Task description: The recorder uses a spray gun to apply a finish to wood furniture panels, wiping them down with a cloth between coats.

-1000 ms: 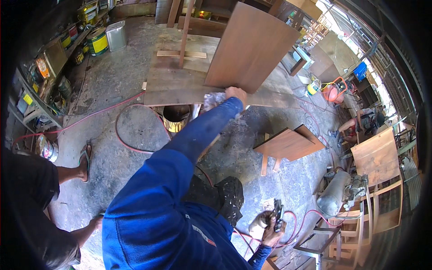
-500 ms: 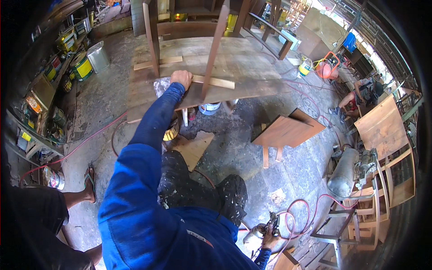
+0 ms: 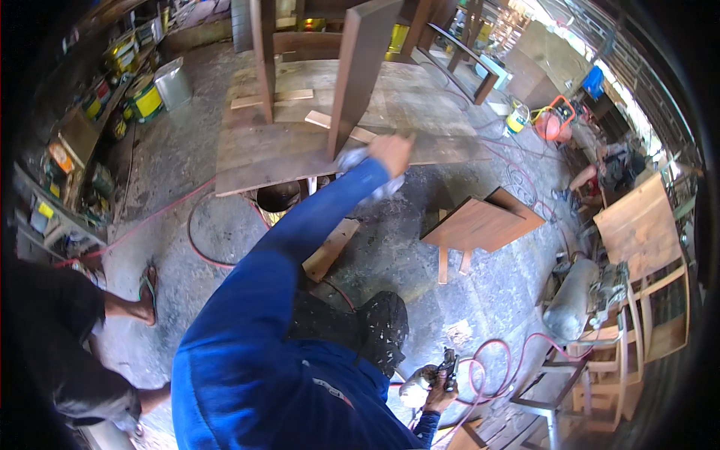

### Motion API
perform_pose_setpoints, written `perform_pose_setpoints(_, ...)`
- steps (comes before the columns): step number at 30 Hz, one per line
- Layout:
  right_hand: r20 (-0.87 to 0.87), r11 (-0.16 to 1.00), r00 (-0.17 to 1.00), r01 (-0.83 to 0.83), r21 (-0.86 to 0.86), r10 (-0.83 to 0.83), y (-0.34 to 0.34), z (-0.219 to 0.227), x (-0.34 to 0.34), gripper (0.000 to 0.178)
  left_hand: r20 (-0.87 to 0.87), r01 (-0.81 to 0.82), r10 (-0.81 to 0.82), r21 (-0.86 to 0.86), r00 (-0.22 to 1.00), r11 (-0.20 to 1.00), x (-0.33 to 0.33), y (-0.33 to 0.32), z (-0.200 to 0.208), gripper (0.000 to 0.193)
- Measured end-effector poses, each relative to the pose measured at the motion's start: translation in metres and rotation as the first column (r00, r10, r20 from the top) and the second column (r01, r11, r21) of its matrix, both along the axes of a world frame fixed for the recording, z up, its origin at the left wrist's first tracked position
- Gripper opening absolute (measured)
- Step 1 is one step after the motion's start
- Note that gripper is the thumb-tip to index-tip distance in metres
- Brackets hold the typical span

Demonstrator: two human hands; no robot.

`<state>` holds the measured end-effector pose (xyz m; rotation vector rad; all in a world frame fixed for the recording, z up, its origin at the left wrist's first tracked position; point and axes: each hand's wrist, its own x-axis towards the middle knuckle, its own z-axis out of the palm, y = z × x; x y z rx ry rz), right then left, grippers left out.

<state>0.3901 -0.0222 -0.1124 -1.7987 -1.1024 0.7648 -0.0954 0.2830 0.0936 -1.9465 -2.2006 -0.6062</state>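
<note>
My left hand (image 3: 392, 154) is stretched out ahead, its fingers closed on a whitish rag (image 3: 381, 187) by the near edge of a plywood board (image 3: 289, 161). Just left of it rises a brown upright panel (image 3: 358, 75) of a wooden furniture piece, with a loose wood strip (image 3: 318, 118) at its foot. Another brown upright (image 3: 264, 67) stands farther left, on a second strip (image 3: 291, 95). Low on the right, my right hand (image 3: 441, 396) is wrapped round a spray gun (image 3: 450, 364), whose pale cup (image 3: 414, 391) hangs beside it. A red hose (image 3: 495, 343) coils next to the gun.
Brown panels on short legs (image 3: 469, 225) stand right of centre. An air compressor tank (image 3: 570, 300) and wooden chair frames (image 3: 626, 330) are at the right. Beneath the board sits an open can (image 3: 279, 201). A person's sandalled foot (image 3: 148, 296) is at the left; paint cans (image 3: 145, 99) lie beyond.
My left hand has swept right with the rag, from between the uprights to past the nearer one. That upright and the strip at its foot have turned. My right hand still holds the spray gun.
</note>
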Motion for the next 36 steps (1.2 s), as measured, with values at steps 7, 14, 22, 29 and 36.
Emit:
perform_pose_setpoints(7,0.206,0.997,0.978,0.053,-0.053,-0.041,-0.023,-0.002,-0.008,0.032,-0.183,-0.131,0.093,-0.211,0.979,0.969,-0.027,0.056,-0.057,0.027)
perform_pose_setpoints(14,-0.025,0.997,0.999,-0.024,-0.075,0.022,-0.025,-0.022,-0.005,0.024,-0.216,-0.053,0.046,-0.027,0.975,0.998,-0.082,-0.068,-0.071,0.021)
perform_pose_setpoints(22,0.015,0.992,0.992,-0.125,-0.009,0.125,-0.019,-0.018,-0.014,0.026,-0.255,-0.043,0.039,-0.008,0.966,0.999,-0.073,0.002,-0.069,0.02)
perform_pose_setpoints(29,-0.033,0.997,0.999,-0.015,-0.077,0.013,-0.032,-0.024,-0.016,0.028,-0.1,-0.11,0.106,-0.027,0.989,0.994,-0.082,-0.068,-0.025,0.02)
perform_pose_setpoints(36,0.036,0.988,0.995,0.095,-0.122,-0.091,-0.047,-0.033,-0.001,0.024,-0.059,-0.763,0.762,-0.001,0.645,0.646,-0.35,-0.143,-0.015,0.033)
